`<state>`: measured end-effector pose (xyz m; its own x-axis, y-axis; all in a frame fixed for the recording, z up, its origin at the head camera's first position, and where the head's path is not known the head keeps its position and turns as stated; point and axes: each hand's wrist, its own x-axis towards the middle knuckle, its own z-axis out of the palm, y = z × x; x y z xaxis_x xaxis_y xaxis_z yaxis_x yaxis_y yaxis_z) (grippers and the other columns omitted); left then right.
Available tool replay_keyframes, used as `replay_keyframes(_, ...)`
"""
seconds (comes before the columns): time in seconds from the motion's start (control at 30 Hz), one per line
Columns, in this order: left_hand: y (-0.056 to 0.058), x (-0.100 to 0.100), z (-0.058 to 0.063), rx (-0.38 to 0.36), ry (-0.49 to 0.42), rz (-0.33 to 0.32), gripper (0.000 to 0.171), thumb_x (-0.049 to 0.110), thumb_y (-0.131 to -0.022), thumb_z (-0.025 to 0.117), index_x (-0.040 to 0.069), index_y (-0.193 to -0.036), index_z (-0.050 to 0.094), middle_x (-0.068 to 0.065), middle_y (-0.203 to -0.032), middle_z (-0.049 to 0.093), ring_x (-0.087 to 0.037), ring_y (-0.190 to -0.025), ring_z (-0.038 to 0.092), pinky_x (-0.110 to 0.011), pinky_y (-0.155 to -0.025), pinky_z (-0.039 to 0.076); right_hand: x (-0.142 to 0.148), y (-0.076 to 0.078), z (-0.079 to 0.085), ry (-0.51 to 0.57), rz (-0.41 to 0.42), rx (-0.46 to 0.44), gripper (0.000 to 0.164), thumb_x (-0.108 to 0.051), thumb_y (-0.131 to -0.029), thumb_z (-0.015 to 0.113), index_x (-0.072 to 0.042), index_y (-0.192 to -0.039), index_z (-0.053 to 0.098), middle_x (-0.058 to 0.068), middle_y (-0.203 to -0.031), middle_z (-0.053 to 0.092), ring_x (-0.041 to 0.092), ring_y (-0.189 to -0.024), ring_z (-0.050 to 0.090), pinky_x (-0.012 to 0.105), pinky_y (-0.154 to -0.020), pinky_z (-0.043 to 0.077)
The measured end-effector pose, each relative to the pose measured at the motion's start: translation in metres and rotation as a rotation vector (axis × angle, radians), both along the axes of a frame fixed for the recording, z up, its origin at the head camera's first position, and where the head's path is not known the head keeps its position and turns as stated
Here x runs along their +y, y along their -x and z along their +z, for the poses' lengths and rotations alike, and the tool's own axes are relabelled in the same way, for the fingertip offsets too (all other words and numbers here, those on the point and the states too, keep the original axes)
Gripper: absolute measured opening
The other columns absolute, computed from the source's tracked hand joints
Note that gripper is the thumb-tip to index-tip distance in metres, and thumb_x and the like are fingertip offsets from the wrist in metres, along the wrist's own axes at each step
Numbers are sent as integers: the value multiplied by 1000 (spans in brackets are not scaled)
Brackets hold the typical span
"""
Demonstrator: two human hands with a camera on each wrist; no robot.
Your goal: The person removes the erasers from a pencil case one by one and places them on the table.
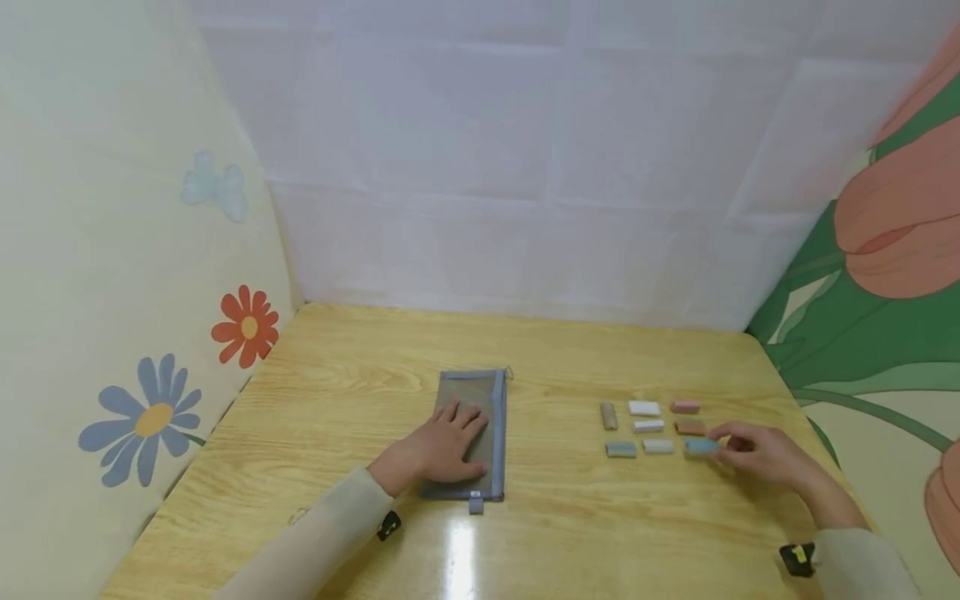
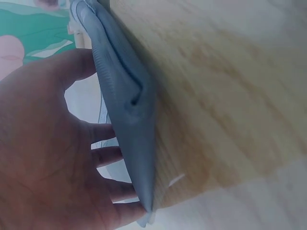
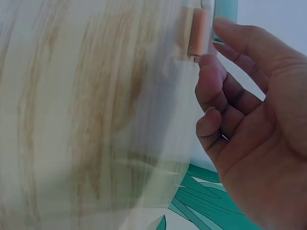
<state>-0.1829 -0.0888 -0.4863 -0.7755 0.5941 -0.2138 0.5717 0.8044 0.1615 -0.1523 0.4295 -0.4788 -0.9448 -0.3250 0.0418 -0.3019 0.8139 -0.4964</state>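
Note:
My left hand (image 1: 447,450) rests with spread fingers on a grey mesh zipper pouch (image 1: 498,433) that lies flat on the table. In the left wrist view the pouch's blue-grey edge (image 2: 127,105) runs along the thumb and fingertips. To the right, my right hand (image 1: 768,457) pinches a small blue eraser-like block (image 1: 699,447) between thumb and fingers at its right end. The right wrist view shows the teal-blue block (image 3: 226,19) at the thumb tip, with an orange-brown block (image 3: 200,31) beside it. The other fingers are loosely curled.
Several small blocks lie left of and beyond the right hand: a brown one (image 1: 608,416), a white one (image 1: 644,408), a pink one (image 1: 685,407), a grey-blue one (image 1: 620,450). The wooden table (image 1: 555,533) meets a white cloth (image 1: 487,167) behind and flowered cloths at both sides.

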Motion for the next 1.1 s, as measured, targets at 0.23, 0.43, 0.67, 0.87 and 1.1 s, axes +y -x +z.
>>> replay_keyframes(0.23,-2,0,4,0,-9,-14,79,56,-96,57,6,-156,37,-16,-161,32,-51,-148,22,-60,-118,24,3,4,-2,-48,-24,-50,22,-21,-90,76,-10,-109,73,-9,-78,61,0,-67,50,25,-60,43)
replay_keyframes(0.43,-1,-1,4,-7,-15,-14,81,56,-97,57,7,-156,36,-16,-162,31,-50,-148,21,-60,-118,24,3,5,-2,-62,-22,-61,24,-23,-88,78,-10,-107,74,-8,-80,63,0,-70,50,25,-62,43)
replay_keyframes(0.67,0,-2,4,-16,-26,-12,80,55,-96,58,7,-156,36,-16,-162,31,-50,-148,21,-61,-118,23,2,5,-4,-66,-34,-93,25,-23,-89,77,-9,-109,74,-7,-81,64,1,-71,50,25,-63,43)
replay_keyframes(0.87,0,-2,4,-16,-34,-18,80,54,-96,59,7,-156,36,-16,-162,32,-51,-148,21,-62,-118,23,3,6,-5,-70,-28,-102,28,-24,-88,78,-8,-110,74,-6,-84,65,1,-75,53,26,-67,46)
replay_keyframes(1.1,1,-2,2,-8,-29,-17,80,55,-96,59,7,-156,36,-16,-162,32,-50,-148,21,-62,-118,24,3,5,-6,-71,-29,-100,29,-24,-86,79,-7,-110,74,-6,-83,64,1,-75,52,25,-68,45)
